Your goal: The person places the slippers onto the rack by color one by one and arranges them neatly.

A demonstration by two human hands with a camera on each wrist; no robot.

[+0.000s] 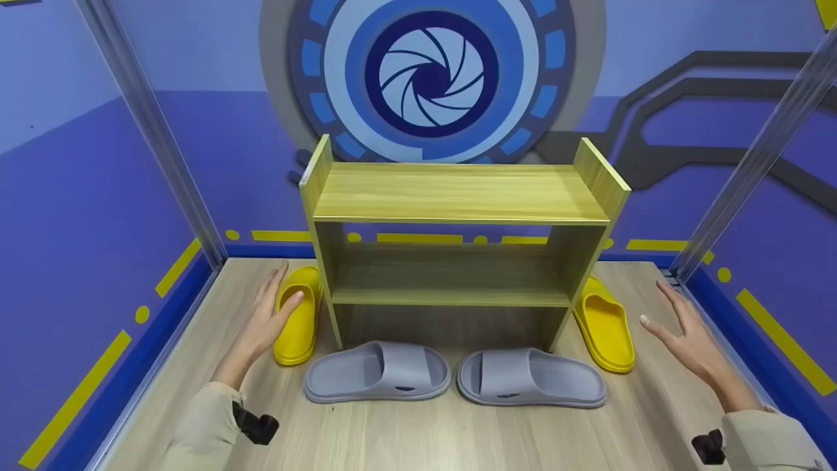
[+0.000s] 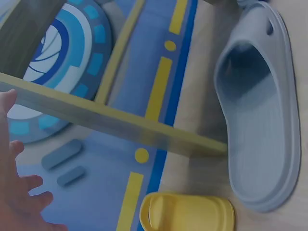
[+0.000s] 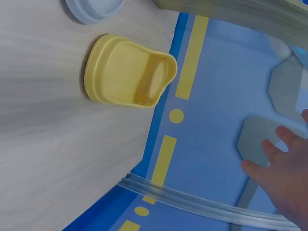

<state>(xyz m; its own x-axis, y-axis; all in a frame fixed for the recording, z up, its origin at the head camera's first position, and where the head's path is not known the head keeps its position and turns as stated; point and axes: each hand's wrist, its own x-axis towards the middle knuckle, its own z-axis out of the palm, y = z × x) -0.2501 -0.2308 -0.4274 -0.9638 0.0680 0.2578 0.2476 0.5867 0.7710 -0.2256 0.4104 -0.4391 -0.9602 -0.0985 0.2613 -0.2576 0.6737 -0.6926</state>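
In the head view my left hand (image 1: 267,320) hovers beside the left yellow slipper (image 1: 299,327), its thumb overlapping the slipper's opening and its fingers spread. The right hand (image 1: 690,340), also spread and holding nothing, is off to the right of the other yellow slipper (image 1: 608,333). Between the yellow slippers stands a small wooden shelf (image 1: 458,193) with bare boards. Two grey slippers lie sideways before it, toes facing each other: the left one (image 1: 343,376) and the right one (image 1: 569,379). The left wrist view shows the fingers (image 2: 41,199) apart near the shelf's side.
Blue and purple printed panels (image 1: 59,216) with yellow dashes enclose the pale wooden tabletop (image 1: 392,438) at the back and sides. Metal corner posts rise at the back left (image 1: 157,137) and back right (image 1: 752,157). The shelf stands close to the back panel.
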